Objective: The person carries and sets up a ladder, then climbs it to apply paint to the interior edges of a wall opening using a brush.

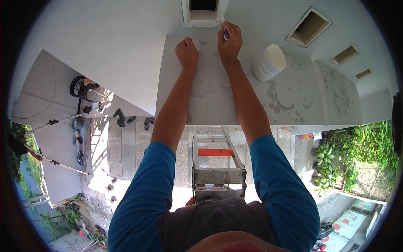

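Observation:
My right hand (229,42) grips a small paintbrush (226,34) with a blue handle. White-coated bristles touch the wall beside the lower right corner of a white-framed vent opening (204,22). Curled into a fist, my left hand (187,53) rests on the grey ledge (210,92) to the left, and nothing shows in its fingers. A white plastic tub (268,63) stands upright on the ledge, right of my right forearm. Its inside looks white, like paint.
Wet-looking spots mark the ledge near the tub. More framed openings (310,27) line the wall to the right. Below the ledge edge is a worn ladder (218,174) with a red crosspiece. Far beneath lie paved ground, sandals (120,117) and plants (325,166).

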The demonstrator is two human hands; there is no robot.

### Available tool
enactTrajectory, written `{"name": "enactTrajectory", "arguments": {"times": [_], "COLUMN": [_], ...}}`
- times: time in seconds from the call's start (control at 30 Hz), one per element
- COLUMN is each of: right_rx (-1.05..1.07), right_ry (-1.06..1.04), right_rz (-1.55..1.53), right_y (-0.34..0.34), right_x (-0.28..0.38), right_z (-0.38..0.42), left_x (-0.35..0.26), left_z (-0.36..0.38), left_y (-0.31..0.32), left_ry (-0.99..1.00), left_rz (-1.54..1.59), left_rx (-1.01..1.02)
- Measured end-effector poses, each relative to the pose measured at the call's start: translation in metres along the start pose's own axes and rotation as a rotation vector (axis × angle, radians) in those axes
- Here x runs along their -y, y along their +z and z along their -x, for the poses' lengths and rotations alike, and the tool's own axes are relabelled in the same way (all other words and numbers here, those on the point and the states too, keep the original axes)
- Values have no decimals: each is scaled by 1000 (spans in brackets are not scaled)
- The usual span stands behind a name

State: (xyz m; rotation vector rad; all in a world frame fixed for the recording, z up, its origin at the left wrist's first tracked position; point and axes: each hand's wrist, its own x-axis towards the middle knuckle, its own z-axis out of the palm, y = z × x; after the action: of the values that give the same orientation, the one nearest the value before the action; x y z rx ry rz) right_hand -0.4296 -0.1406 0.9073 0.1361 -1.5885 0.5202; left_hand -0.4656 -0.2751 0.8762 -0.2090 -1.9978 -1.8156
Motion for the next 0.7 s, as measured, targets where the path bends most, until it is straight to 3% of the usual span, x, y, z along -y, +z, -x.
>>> {"name": "enactTrajectory", "arguments": {"times": [0.2, 0.33, 0.4, 0.53, 0.6, 0.7], "right_rx": [193, 67, 6, 128, 224, 145], "right_ry": [157, 91, -43, -21, 88, 111], "right_rz": [33, -45, 10, 65, 78, 7], "right_y": [-3, 0, 4, 5, 4, 5], "right_x": [4, 8, 4, 5, 10, 10], "right_z": [13, 3, 1, 15, 19, 8], "left_x": [-4, -3, -3, 0, -1, -2], "left_z": [3, 1, 1, 0, 0, 0], "left_y": [0, 0, 0, 2, 2, 2], "left_ry": [9, 3, -2, -7, -17, -18], "left_rz": [15, 15, 6, 22, 18, 12], "left_rx": [-11, -3, -5, -12, -16, -15]}}
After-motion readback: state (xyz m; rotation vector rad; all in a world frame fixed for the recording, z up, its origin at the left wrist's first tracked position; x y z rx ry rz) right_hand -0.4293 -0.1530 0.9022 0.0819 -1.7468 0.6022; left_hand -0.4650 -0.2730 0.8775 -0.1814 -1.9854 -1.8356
